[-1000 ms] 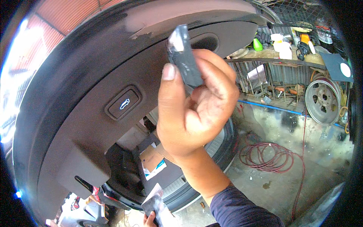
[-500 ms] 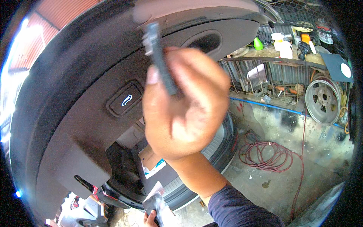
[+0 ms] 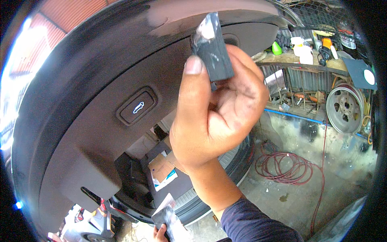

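My right hand [image 3: 221,109] is raised in front of the open tailgate [image 3: 96,92]. Between its thumb and fingers it pinches a black putty spreader [image 3: 219,60], a small flat slab with whitish-pink smears at its upper end. Low in the view, my left hand [image 3: 160,233] grips a dark flat plate [image 3: 163,215] smeared with pale paste. Its thumb lies on top, and its other fingers are mostly hidden. Along the tailgate's upper edge runs a pale pinkish-brown patch [image 3: 181,18], just above and behind the spreader.
Below the tailgate is the cargo area, with cardboard [image 3: 162,168] inside. A coiled red hose [image 3: 284,167] lies on the concrete floor at right. Beyond it, a wheel rim [image 3: 344,109] and a cluttered shelf [image 3: 282,60] line the wall. Another vehicle [image 3: 90,226] stands at lower left.
My right hand has moved right and turned the spreader from edge-on to show its flat face and smeared tip. The left hand and plate stay in place.
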Available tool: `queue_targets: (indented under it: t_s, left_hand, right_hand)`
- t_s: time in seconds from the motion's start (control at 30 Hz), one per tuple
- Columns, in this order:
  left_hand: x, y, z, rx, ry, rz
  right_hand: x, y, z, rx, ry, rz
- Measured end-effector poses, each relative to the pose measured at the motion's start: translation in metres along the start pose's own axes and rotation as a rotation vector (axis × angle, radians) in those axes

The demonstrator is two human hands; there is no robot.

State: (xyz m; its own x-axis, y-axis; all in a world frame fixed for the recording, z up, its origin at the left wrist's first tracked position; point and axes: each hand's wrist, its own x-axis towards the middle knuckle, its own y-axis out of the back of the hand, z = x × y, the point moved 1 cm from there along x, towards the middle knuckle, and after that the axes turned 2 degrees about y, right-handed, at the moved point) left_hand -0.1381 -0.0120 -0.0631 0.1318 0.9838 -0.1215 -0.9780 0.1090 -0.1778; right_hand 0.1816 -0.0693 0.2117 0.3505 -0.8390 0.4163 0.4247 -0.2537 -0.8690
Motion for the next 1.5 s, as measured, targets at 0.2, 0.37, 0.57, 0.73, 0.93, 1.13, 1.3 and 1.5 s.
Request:
queue_targets:
  t_s: [0.2,0.37,0.57,0.73,0.93,1.13,1.3,1.5]
  left_hand:
    - [-0.007,-0.013,0.004,-0.024,0.022,-0.002]
    - [-0.008,-0.015,0.002,-0.050,0.041,-0.007]
    - [-0.008,-0.017,-0.003,-0.053,0.071,-0.068]
    - [-0.014,-0.030,0.001,-0.043,0.078,-0.072]
    - [-0.018,-0.036,0.002,0.002,0.079,-0.057]
    - [-0.018,-0.039,0.001,0.026,0.121,-0.041]
    - [-0.002,-0.029,-0.016,-0.071,0.182,-0.103]
    - [0.001,-0.028,-0.023,-0.128,0.163,-0.244]
  right_hand:
    - [-0.001,-0.008,-0.009,-0.007,0.139,-0.153]
    - [-0.004,0.013,-0.017,0.029,-0.016,-0.170]
    - [0.008,0.049,0.002,0.158,-0.484,0.137]
    - [0.036,0.072,0.037,0.050,-0.517,0.206]
    - [0.058,0.083,0.063,0.074,-0.444,0.217]
    - [0.080,0.091,0.068,-0.028,-0.458,0.145]
    - [0.084,0.095,0.054,-0.076,-0.395,0.062]
    - [0.081,0.132,0.030,-0.253,-0.318,-0.128]
